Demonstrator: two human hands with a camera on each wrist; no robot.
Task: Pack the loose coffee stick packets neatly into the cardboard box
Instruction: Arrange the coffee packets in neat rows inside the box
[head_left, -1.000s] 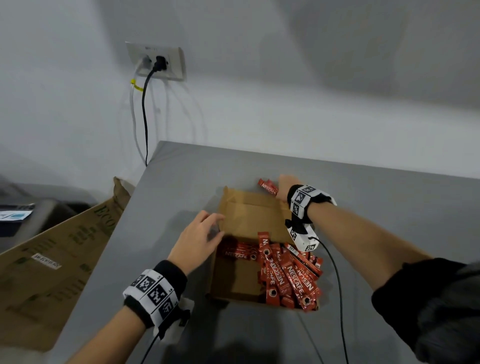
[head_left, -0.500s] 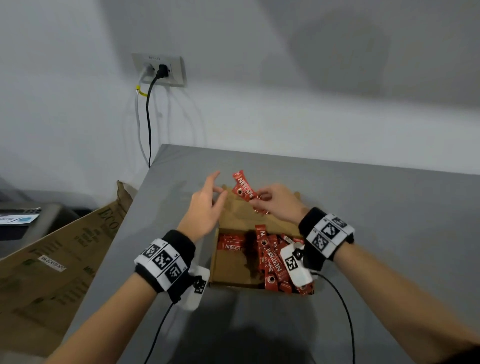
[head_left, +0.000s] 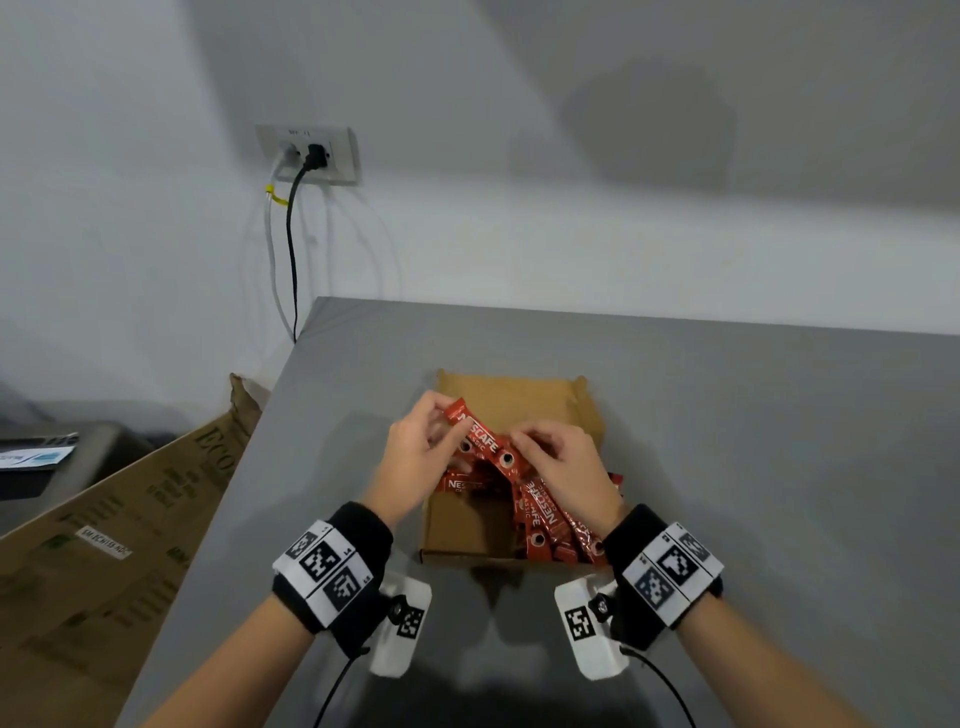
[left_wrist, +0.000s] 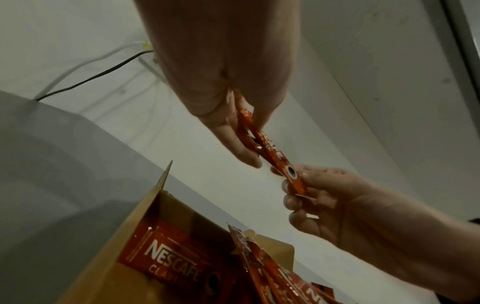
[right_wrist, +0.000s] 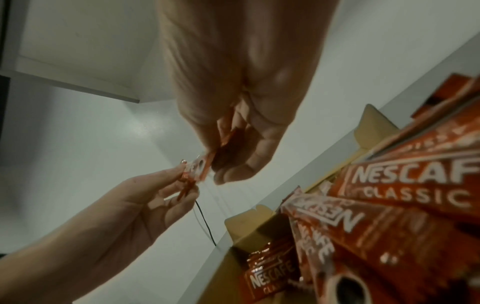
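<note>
Plainly light, thin and crinkly, the coffee stick packets (head_left: 485, 441) held above the cardboard box (head_left: 511, 400) would bend or slide if taken mid-length, so the ends are the sensible hold: the left hand (head_left: 415, 457) pinches the far end, the right hand (head_left: 558, 462) the near end. Below the hands, tilted packets in the box (head_left: 545, 514) crowd its right side and could snag the descent, while the wall socket (head_left: 309, 153) is well beyond both hands.

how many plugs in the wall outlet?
2. A white plug sits in the left side of the wall outlet; a black plug sits just right of it. None appears hidden.
</note>
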